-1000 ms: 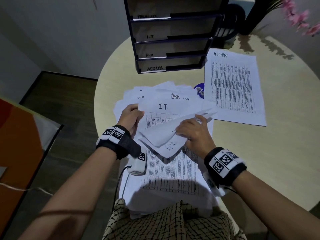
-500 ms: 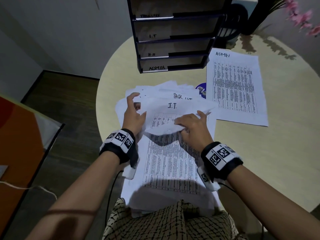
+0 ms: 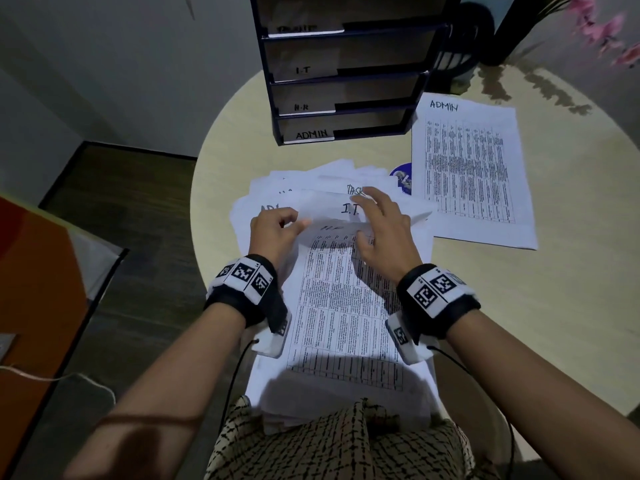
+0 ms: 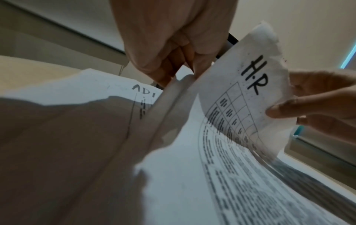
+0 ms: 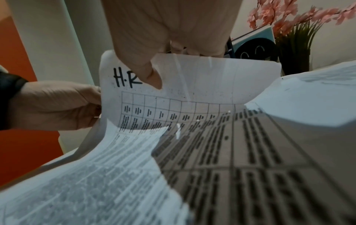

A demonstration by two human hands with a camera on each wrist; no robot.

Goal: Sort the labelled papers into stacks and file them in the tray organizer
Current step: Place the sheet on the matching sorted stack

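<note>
A loose pile of labelled papers (image 3: pixel 277 188) lies on the round table (image 3: pixel 554 306) in front of me. Its top sheet is marked H.R (image 3: pixel 332 289) (image 4: pixel 250 99) (image 5: pixel 192 85), and its far edge is curled upward. My left hand (image 3: pixel 291 223) (image 4: pixel 173 64) pinches that sheet's upper left corner. My right hand (image 3: pixel 367 220) (image 5: pixel 163 67) grips its top edge, thumb on the printed face, fingers behind. Just beyond lies a sheet marked I.T (image 3: pixel 332 206). An ADMIN sheet (image 3: pixel 467 168) lies apart at the right. The black tray organizer (image 3: pixel 363 112) stands at the back.
The organizer's slots read I.T, H.R and ADMIN from upper to lowest; the top label is blurred. A blue round item (image 3: pixel 401 178) peeks out between the pile and the ADMIN sheet. A dark vase with pink flowers (image 3: pixel 606 29) stands back right. An orange panel (image 3: pixel 34 271) is at the left.
The curled I.T sheet my hands held has gone to the far side of the pile. Both hands moved forward and now lift the top edge of the H.R sheet beneath.
</note>
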